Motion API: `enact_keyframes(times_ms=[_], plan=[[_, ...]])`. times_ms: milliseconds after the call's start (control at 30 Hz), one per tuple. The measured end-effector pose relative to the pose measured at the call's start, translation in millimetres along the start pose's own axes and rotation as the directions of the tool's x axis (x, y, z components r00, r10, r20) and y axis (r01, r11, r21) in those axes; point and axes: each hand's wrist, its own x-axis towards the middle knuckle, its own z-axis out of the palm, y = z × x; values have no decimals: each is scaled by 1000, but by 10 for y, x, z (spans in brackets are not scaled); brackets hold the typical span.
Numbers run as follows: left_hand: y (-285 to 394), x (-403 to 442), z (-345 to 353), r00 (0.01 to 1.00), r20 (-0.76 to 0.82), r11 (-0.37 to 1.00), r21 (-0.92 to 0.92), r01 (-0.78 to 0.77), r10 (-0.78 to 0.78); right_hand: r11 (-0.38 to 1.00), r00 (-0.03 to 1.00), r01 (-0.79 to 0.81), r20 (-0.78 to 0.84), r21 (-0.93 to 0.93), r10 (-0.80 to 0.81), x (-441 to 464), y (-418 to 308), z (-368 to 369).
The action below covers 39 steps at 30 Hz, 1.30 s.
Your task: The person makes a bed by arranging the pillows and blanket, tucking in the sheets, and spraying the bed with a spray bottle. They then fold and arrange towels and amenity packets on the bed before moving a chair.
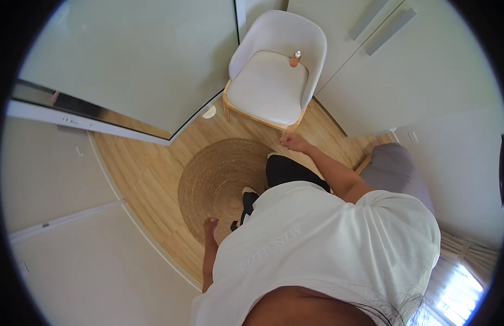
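Observation:
My right hand hangs in front of my body, near the front edge of a white chair but apart from it. Its fingers are loosely bent and slightly apart, with nothing visible in them. On the chair seat, by the backrest, stands a small orange bottle with a white cap. Lower down, my left hand hangs at my side above a round woven rug. That hand is small and foreshortened, so its fingers do not show clearly. No object can be made out in it.
A large glass panel with a dark frame stands left of the chair. Pale cabinet doors with long handles are behind it to the right. A grey upholstered seat is beside my right arm. Wood flooring surrounds the rug.

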Motion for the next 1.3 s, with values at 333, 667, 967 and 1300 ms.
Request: enact_keyframes(times_ms=[333, 667, 967, 1300], plan=[[3997, 1372, -1243, 848, -106, 853, 134, -505, 519, 840, 789, -303, -376, 449, 486, 988, 519, -1707], [6718, 2882, -1074, 687, -205, 717, 217, -663, 697, 785, 574, -571, -566, 242, 592, 2048, 1253, -2135], [7314, 3552, -1021, 817, 58, 674, 533, -512, 574, 576, 368, -784, -577, 229, 729, 2138, 1049, -2025], [7225, 3644, -1059, 711, 83, 520, 624, -583, 698, 472, 341, -867, -500, 159, 796, 2162, 795, -2278]])
